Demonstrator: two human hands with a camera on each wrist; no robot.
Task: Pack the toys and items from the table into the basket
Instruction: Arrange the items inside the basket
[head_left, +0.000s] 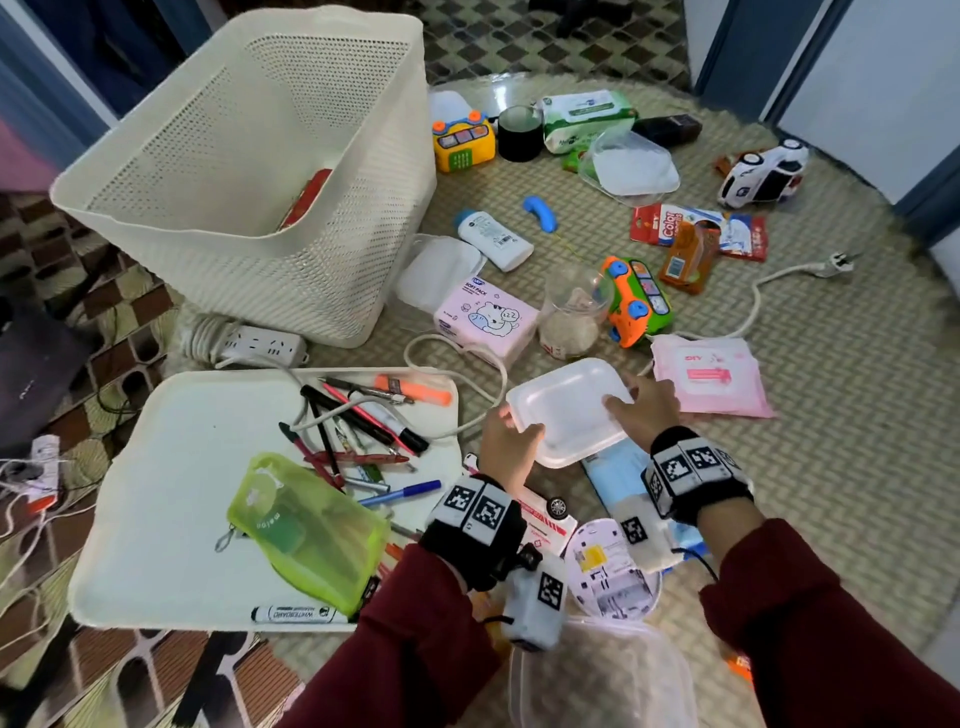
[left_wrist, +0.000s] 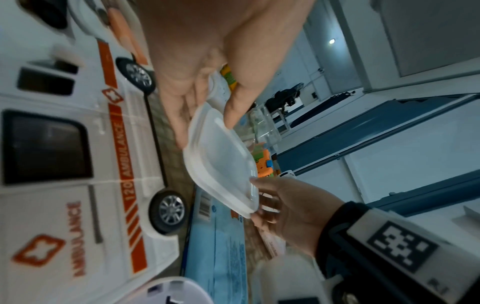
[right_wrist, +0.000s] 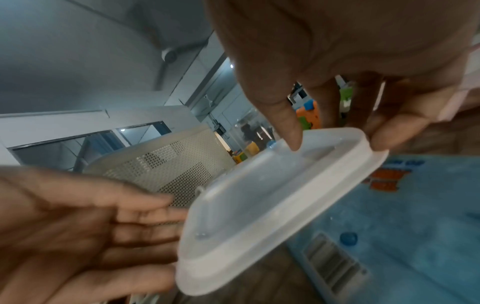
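Both hands hold a translucent white plastic lid (head_left: 566, 410) just above the table, near its front. My left hand (head_left: 524, 434) pinches the lid's left edge (left_wrist: 221, 162) between thumb and fingers. My right hand (head_left: 621, 402) grips the right edge, thumb on top of the lid (right_wrist: 259, 205) and fingers underneath. The cream perforated basket (head_left: 249, 156) stands at the back left with a red item (head_left: 306, 200) inside. Beneath my hands lie a toy ambulance (head_left: 545, 514) and a blue pack (head_left: 608, 473).
A cream tray (head_left: 182, 467) with pens and a green pouch (head_left: 306, 525) lies at the left. Ahead are a pink tissue pack (head_left: 488, 319), a glass jar (head_left: 571, 317), an orange-green toy bus (head_left: 636, 299) and pink wipes (head_left: 711, 376). A power strip (head_left: 260, 343) sits by the basket.
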